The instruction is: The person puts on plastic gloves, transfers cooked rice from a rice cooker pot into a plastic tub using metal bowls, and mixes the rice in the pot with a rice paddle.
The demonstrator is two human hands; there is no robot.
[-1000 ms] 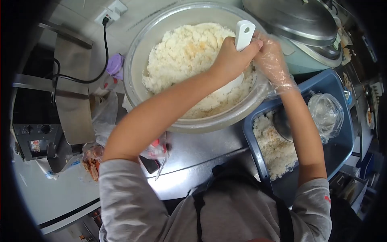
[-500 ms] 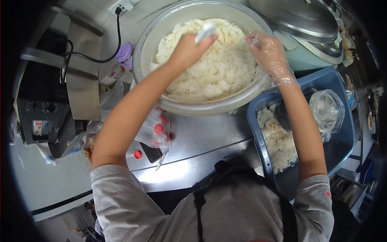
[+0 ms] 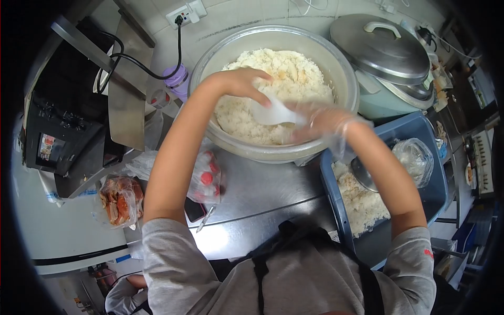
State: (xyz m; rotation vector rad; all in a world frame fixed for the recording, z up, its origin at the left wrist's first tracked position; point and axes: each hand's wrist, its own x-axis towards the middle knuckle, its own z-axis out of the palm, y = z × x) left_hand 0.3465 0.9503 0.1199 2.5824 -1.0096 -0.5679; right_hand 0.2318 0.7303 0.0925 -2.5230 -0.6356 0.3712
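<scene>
A white rice paddle (image 3: 272, 113) is held over the cooked rice (image 3: 283, 71) in a large round pot (image 3: 275, 153). Its broad end points left and its narrower end runs to my right hand (image 3: 321, 122). That hand wears a clear plastic glove; though motion-blurred, its fingers appear closed on the narrow end. My bare left hand (image 3: 242, 85) is above the left part of the rice, fingers and thumb apart. The left thumb tip is at the paddle's edge; whether it touches cannot be made out.
Right of the pot stands a lidded cooker (image 3: 380, 50). Nearer me, a blue bin (image 3: 346, 210) holds rice and a clear plastic bag (image 3: 415, 160). Bagged red-capped bottles (image 3: 206, 178), a phone (image 3: 195, 210) and a pen (image 3: 206, 218) lie left. Another person's sleeve (image 3: 123, 296) shows lower left.
The paddle has come down toward the pot's near side, from my left hand to between both hands. My right hand has moved left and down to it. My left hand has opened. The view has shifted.
</scene>
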